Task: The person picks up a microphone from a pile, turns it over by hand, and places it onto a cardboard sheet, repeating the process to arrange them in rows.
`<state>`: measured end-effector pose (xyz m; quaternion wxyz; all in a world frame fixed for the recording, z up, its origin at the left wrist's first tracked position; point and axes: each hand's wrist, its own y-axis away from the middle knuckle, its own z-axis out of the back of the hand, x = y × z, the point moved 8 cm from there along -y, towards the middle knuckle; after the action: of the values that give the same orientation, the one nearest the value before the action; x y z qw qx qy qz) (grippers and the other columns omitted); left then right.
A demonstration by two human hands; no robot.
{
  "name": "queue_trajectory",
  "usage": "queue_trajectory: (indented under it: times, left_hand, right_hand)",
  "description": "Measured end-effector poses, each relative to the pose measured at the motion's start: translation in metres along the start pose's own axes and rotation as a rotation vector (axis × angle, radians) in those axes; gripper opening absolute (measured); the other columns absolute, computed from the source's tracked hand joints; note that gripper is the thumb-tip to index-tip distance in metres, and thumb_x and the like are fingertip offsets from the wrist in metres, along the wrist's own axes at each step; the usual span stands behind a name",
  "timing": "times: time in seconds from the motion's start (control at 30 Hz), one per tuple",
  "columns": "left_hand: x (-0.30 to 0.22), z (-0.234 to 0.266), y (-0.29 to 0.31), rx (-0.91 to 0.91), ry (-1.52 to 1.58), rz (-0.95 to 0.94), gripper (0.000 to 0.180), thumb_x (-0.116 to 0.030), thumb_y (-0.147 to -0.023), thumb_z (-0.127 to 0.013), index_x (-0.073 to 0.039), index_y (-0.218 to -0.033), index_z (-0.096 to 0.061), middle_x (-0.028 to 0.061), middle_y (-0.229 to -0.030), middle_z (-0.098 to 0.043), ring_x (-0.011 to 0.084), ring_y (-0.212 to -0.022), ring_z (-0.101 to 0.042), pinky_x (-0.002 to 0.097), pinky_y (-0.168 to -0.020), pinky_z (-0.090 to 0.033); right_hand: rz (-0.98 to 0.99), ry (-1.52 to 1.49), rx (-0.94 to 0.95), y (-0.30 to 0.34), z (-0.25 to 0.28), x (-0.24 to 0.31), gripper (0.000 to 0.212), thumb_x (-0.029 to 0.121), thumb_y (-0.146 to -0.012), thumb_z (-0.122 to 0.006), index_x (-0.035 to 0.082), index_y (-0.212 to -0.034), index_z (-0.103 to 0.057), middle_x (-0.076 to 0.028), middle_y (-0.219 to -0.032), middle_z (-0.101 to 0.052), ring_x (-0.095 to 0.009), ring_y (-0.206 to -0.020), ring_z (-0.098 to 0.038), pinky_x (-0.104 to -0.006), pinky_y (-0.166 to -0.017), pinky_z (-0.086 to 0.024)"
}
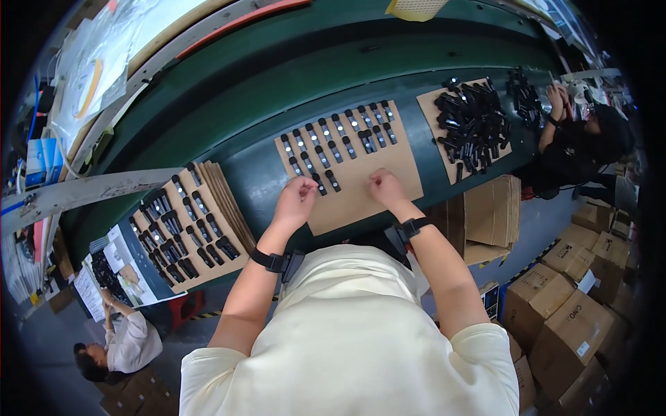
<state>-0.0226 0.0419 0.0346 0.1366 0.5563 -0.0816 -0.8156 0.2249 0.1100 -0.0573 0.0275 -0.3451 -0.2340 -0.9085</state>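
In front of me a flat cardboard sheet (350,201) lies on the green work surface. Several small black stick-shaped devices (320,154) with rounded heads and a pale spot stand out on it in rows. My left hand (298,198) is closed at the sheet's left edge, beside the lowest devices, its fingertips pinched together. Curled over the sheet's bare right part is my right hand (386,188), also closed. Whatever either hand may hold is hidden by the fingers. Both wrists wear black straps.
Left, a stack of cardboard sheets (232,201) bears more rows of devices. To the right a dense heap of black devices (472,121) covers another sheet. Co-workers sit at far left (132,343) and far right (579,142). Cartons (565,333) fill the floor at right.
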Motion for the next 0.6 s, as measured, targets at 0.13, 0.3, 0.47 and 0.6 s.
queue_trajectory:
  times: [0.13, 0.3, 0.47, 0.6]
  left_hand:
    - [-0.002, -0.025, -0.016, 0.045, 0.129, 0.114, 0.008, -0.004, -0.089, -0.06, -0.001, -0.096, -0.062, 0.0077, -0.088, -0.064, 0.0136, -0.076, -0.061, 0.0266, -0.07, -0.05]
    - [-0.021, -0.059, -0.03, 0.079, 0.17, 0.122, 0.008, -0.004, -0.091, -0.057, -0.002, -0.099, -0.061, 0.0013, -0.086, -0.062, 0.0068, -0.078, -0.056, 0.0221, -0.069, -0.046]
    - [-0.044, -0.094, -0.049, 0.093, 0.159, 0.105, 0.009, -0.004, -0.091, -0.057, -0.002, -0.099, -0.061, 0.0015, -0.088, -0.063, 0.0071, -0.078, -0.057, 0.0222, -0.07, -0.046]
    - [-0.067, -0.112, -0.057, 0.099, 0.146, 0.118, 0.009, -0.004, -0.091, -0.057, -0.001, -0.099, -0.061, 0.0016, -0.088, -0.063, 0.0075, -0.079, -0.057, 0.0222, -0.071, -0.046]
  right_hand:
    - [-0.034, 0.015, -0.116, 0.0, 0.061, -0.055, 0.019, 0.021, -0.084, -0.061, 0.004, -0.093, -0.065, -0.019, -0.096, -0.066, -0.037, -0.091, -0.063, -0.0413, -0.08, -0.051]
    - [-0.006, 0.149, -0.346, -0.012, 0.148, -0.095, 0.015, 0.017, -0.084, -0.065, 0.005, -0.093, -0.066, -0.016, -0.093, -0.065, -0.034, -0.085, -0.063, -0.0395, -0.074, -0.052]
    - [-0.014, 0.289, -0.486, -0.034, 0.203, -0.094, 0.018, 0.016, -0.082, -0.068, 0.006, -0.096, -0.065, -0.013, -0.104, -0.059, -0.034, -0.097, -0.059, -0.0421, -0.08, -0.05]
    - [0.073, 0.375, -0.437, -0.053, 0.21, -0.095, 0.02, 0.015, -0.08, -0.069, 0.007, -0.098, -0.064, -0.012, -0.105, -0.057, -0.034, -0.098, -0.056, -0.043, -0.083, -0.048]
